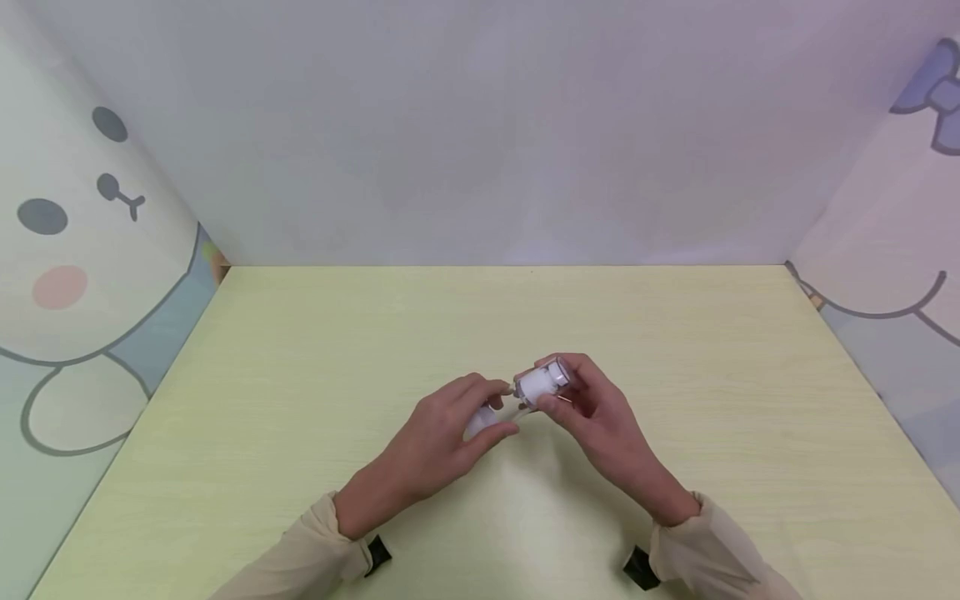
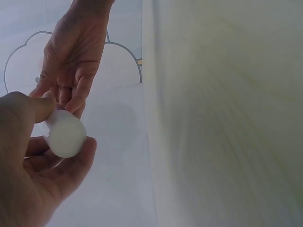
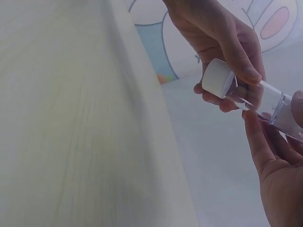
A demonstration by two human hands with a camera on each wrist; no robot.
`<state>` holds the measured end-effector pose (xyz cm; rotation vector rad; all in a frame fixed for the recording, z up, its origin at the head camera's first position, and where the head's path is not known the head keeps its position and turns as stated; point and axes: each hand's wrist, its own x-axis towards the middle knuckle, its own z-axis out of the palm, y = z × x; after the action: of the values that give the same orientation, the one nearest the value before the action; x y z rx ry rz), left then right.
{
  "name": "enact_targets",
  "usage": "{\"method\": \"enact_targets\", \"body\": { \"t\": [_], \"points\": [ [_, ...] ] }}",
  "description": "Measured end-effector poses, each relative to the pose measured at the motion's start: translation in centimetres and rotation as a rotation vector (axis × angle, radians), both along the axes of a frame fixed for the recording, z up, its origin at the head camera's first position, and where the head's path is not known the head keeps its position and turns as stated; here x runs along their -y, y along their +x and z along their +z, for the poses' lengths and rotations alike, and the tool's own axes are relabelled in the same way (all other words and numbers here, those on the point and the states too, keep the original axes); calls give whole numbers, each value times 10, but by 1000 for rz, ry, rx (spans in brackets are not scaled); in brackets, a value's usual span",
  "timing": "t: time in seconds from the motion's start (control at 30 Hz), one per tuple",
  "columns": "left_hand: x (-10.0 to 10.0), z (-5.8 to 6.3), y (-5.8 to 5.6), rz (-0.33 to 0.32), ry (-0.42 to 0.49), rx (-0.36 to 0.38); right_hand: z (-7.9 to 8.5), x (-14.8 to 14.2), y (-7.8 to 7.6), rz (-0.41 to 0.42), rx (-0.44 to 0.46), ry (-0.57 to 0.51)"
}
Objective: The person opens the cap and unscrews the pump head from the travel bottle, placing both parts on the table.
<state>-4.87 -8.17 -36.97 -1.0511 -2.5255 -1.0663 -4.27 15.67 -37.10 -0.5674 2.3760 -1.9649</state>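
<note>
Both hands hold a small clear bottle [image 1: 537, 387] lengthwise between them, above the table. Its round white cap [image 3: 218, 78] is at the left end, and its flat face [image 2: 67, 136] is toward the camera in the left wrist view. My left hand [image 1: 441, 427] grips the cap end, thumb on one side and fingers on the other. My right hand [image 1: 604, 422] holds the opposite end, where a white section shows inside the clear wall. See-through tube [image 3: 271, 100] spans the space between the hands. The right fingers partly hide the far end.
A pale wood-grain table [image 1: 315, 333] lies under the hands. Behind it rises a plain light wall [image 1: 480, 133]. Side panels with cartoon figures [image 1: 82, 275] flank it left and right. Dark bands [image 1: 378, 555] show at both sleeve cuffs.
</note>
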Motion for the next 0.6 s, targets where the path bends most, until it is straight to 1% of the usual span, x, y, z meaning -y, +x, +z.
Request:
{"method": "enact_targets", "body": {
  "t": [0.1, 0.2, 0.43, 0.6],
  "points": [
    [-1, 0, 0, -6, -8, -4, -1, -1, -1, -15, 4, 24],
    [0, 0, 0, -14, -12, -7, -1, -2, -1, -12, 12, 25],
    [0, 2, 0, -35, -32, -24, -1, -4, -3, 38, 10, -15],
    [0, 2, 1, -46, -35, -38, -2, -6, -4, 87, 5, -67]
  ]
}}
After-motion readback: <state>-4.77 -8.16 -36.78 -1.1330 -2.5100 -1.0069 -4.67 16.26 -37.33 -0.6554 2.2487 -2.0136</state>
